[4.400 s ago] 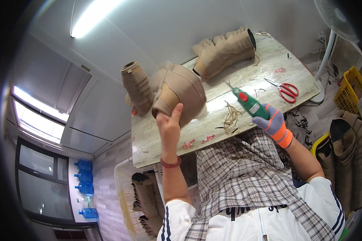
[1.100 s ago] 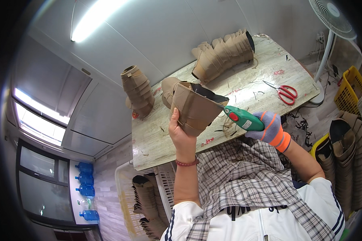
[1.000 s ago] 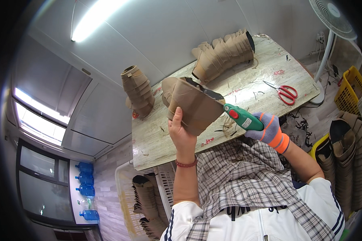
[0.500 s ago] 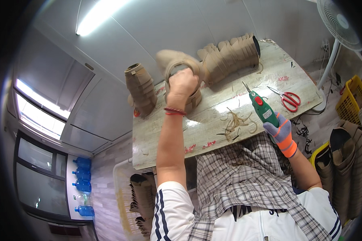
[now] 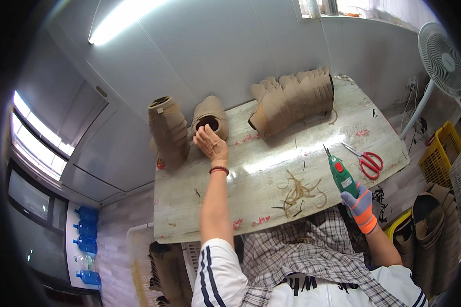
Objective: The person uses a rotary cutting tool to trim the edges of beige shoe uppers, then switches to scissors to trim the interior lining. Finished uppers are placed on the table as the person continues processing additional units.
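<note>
My left hand [image 5: 211,146] is bare, with a red band at the wrist. Its bent fingers grip the near rim of a tan shoe upper [image 5: 210,106] at the table's back left. That upper sits close beside a tall stack of nested tan uppers [image 5: 166,125]. In my right hand [image 5: 361,207], which wears a grey and orange glove, is a green electric trimmer [image 5: 341,175] with a red button. Its narrow metal tip points toward the back of the table. Red-handled scissors [image 5: 370,165] lie just right of the trimmer.
A long row of nested uppers [image 5: 294,100] lies along the table's [image 5: 261,189] back edge. Tan trimmings [image 5: 298,192] are scattered near its front. At right stand a white fan [image 5: 445,61], a yellow basket [image 5: 438,158] and more uppers [image 5: 429,238]. A white crate [image 5: 138,256] stands lower left.
My left hand has come down and left with the shoe upper, now low beside the left stack. The whole view has shifted. My right hand still holds the trimmer.
</note>
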`<state>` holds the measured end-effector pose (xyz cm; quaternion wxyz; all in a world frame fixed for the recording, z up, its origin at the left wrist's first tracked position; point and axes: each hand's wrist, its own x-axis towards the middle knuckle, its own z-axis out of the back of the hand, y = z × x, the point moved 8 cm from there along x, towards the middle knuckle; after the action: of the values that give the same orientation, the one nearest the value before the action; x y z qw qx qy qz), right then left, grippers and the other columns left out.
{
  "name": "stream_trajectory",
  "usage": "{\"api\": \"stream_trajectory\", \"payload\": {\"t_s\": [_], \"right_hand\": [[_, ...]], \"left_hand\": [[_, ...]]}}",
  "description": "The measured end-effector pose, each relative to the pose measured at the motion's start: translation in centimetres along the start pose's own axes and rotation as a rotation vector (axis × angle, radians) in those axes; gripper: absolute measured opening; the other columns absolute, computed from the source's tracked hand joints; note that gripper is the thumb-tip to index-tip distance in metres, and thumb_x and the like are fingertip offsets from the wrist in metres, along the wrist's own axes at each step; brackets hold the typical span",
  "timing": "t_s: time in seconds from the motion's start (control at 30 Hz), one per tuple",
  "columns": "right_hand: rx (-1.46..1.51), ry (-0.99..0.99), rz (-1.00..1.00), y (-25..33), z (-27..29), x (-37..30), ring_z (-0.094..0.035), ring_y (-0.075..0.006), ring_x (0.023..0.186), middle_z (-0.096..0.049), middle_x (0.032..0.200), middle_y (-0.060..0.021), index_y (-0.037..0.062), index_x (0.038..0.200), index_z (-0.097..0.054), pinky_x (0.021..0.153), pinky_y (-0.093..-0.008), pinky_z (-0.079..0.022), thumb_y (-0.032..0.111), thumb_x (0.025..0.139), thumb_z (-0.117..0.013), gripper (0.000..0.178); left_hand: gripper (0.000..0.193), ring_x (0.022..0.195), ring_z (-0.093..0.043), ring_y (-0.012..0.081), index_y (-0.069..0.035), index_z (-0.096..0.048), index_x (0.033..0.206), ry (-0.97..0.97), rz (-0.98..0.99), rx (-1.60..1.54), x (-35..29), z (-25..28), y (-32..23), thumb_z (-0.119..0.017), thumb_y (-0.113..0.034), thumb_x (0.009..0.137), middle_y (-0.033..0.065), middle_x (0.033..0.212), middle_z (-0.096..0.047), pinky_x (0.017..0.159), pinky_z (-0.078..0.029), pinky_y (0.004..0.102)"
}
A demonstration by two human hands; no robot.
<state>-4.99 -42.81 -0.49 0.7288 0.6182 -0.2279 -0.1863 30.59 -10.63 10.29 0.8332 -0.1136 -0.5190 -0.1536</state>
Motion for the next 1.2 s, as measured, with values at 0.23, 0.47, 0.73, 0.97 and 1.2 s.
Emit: {"api": "stream_trajectory", "payload": {"t_s": [0.23,0.47,0.73,0.97,1.2], "right_hand": [[0.046,0.022,-0.090,0.1,-1.0,0.6,-0.052,-0.0046,0.062,-0.060,0.071,0.0019,-0.0026,0.101,-0.064,0.054,-0.0218,-0.043,0.023,0.078,-0.081,0.038],[0.071,0.008,-0.134,-0.5,-0.7,0.0,-0.054,-0.0064,0.056,-0.060,0.066,0.0002,-0.0007,0.097,-0.063,0.051,-0.0229,-0.043,0.023,0.079,-0.079,0.034],[0.065,-0.019,-0.065,1.1,-0.2,-0.2,-0.053,-0.0049,0.056,-0.060,0.066,0.0008,-0.0010,0.094,-0.064,0.051,-0.0225,-0.043,0.025,0.079,-0.080,0.034],[-0.261,-0.053,0.037,3.0,0.3,-0.1,-0.061,-0.0104,0.059,-0.066,0.067,-0.0073,0.0015,0.097,-0.067,0.055,-0.0283,-0.048,0.037,0.074,-0.083,0.046],[-0.544,-0.015,0.665,10.5,-1.9,-2.2,-0.062,-0.0326,0.062,-0.065,0.073,-0.0144,0.0053,0.095,-0.069,0.057,-0.0392,-0.050,0.036,0.059,-0.089,0.051]], "left_hand": [[0.041,0.093,-0.057,0.0165,0.002,-0.055,0.109,0.336,1.005,-1.336,-11.5,-12.2,-6.2,-0.078,-0.018,0.081,0.0056,0.102,-0.061,0.084,-0.048,0.0316],[0.042,0.081,-0.062,0.0125,0.007,-0.069,0.098,0.852,0.729,-1.248,-8.5,-13.2,-14.5,-0.084,-0.023,0.072,0.0059,0.094,-0.070,0.076,-0.049,0.0273],[0.027,0.067,-0.060,0.0148,0.006,-0.063,0.070,0.638,0.464,-1.138,-10.0,-9.4,-12.7,-0.078,-0.015,0.077,0.0108,0.072,-0.067,0.066,-0.047,0.0283],[0.044,0.113,-0.059,0.0269,0.001,-0.054,0.130,0.509,1.117,-2.123,-10.1,3.5,-7.5,-0.066,-0.010,0.089,0.0115,0.126,-0.060,0.100,-0.046,0.0433],[0.043,0.123,-0.052,0.0327,-0.002,-0.052,0.132,0.402,1.361,-2.347,-12.5,11.4,-1.6,-0.054,-0.026,0.097,0.0153,0.134,-0.056,0.106,-0.040,0.0501]]}}
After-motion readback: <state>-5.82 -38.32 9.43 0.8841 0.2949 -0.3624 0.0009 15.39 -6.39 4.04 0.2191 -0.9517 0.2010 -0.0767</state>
